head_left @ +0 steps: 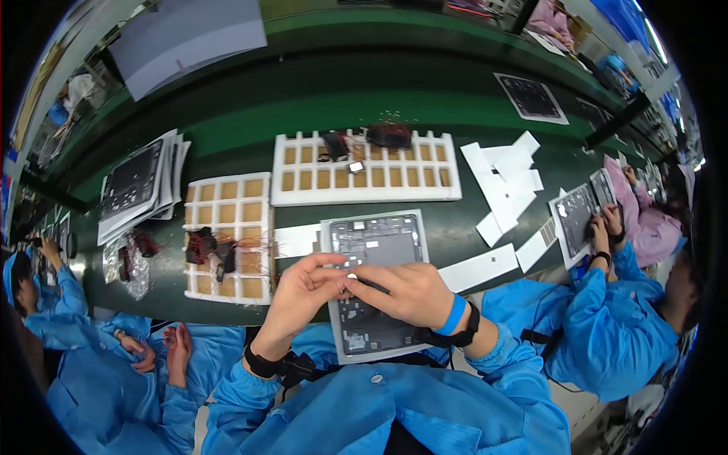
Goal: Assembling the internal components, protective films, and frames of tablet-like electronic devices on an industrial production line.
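In front of me lies a flat dark-grey tablet housing (398, 250) with a pale border and small parts along its edges. Over its left half my two hands meet, fingertips almost touching. A tiny white piece (351, 277) shows between them. My right hand (413, 294) is closed in a pinch at that piece. Thumb and fingers of my left hand (299, 294) are also pinched together beside it; what they hold, if anything, is hidden. Both hands cover the middle of the housing.
White foam trays (364, 199) (227, 297) with square compartments carry dark bundles of thin wires. Stacked housings (133, 182) stand at the left; white strips (504, 189) lie right. Co-workers in blue sit on both sides, one with hands (603, 227) on another housing.
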A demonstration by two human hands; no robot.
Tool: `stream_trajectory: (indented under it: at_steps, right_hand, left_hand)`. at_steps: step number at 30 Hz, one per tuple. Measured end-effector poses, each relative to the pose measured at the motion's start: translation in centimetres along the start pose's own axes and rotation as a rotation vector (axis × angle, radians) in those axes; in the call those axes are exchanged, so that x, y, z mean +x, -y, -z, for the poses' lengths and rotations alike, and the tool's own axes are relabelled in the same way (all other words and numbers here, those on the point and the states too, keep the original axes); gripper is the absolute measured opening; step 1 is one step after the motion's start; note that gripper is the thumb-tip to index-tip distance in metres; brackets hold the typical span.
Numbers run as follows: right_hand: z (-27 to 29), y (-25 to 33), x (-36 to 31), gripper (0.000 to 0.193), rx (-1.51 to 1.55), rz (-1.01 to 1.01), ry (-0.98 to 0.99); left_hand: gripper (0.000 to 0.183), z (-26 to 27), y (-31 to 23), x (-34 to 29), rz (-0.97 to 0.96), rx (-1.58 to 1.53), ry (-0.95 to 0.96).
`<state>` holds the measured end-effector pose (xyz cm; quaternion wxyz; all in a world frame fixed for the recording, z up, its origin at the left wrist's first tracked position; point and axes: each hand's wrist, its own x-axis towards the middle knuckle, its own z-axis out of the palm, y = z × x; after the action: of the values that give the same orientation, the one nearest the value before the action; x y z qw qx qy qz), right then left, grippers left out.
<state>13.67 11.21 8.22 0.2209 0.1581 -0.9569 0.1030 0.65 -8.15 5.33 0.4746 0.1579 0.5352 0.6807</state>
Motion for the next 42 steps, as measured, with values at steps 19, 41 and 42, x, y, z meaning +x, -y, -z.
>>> stream_trajectory:
  at_steps: [19,41,42]
  right_hand:
    - [-5.2,-11.6,-4.7,0.013,0.029,-0.191,-0.036]
    - [-3.9,-8.1,-6.5,0.051,0.047,-0.469,0.024]
    - [-2.9,-7.4,-7.3,0.052,0.064,-0.49,-0.041]
  left_hand:
    - [0.029,-2.9,4.8,9.5,-0.817,1.431,-0.091]
    - [0.044,-3.1,5.1,10.3,-0.729,1.55,-0.08]
    - [0.042,-3.3,5.1,10.7,-0.701,1.519,-0.106]
